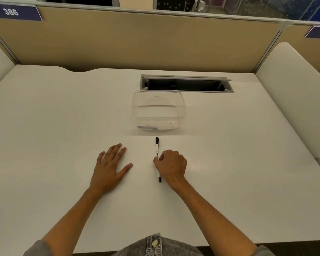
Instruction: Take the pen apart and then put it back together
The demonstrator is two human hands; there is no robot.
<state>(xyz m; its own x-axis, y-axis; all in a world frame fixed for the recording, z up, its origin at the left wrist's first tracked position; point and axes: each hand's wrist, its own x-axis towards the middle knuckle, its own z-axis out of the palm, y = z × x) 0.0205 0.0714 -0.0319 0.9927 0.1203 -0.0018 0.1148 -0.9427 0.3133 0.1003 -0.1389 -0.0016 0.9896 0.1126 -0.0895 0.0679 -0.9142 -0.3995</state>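
A white pen with a black cap at its far end and a black tip end near me lies lengthwise on the white desk. My right hand is curled over its middle, fingertips pinching the barrel, so the pen's middle is hidden. My left hand rests flat on the desk to the left of the pen, palm down, fingers spread, holding nothing.
A clear plastic container stands just beyond the pen, with a small blue item at its bottom. Behind it an open cable slot is cut into the desk. Tan partition panels close the back, white dividers the sides.
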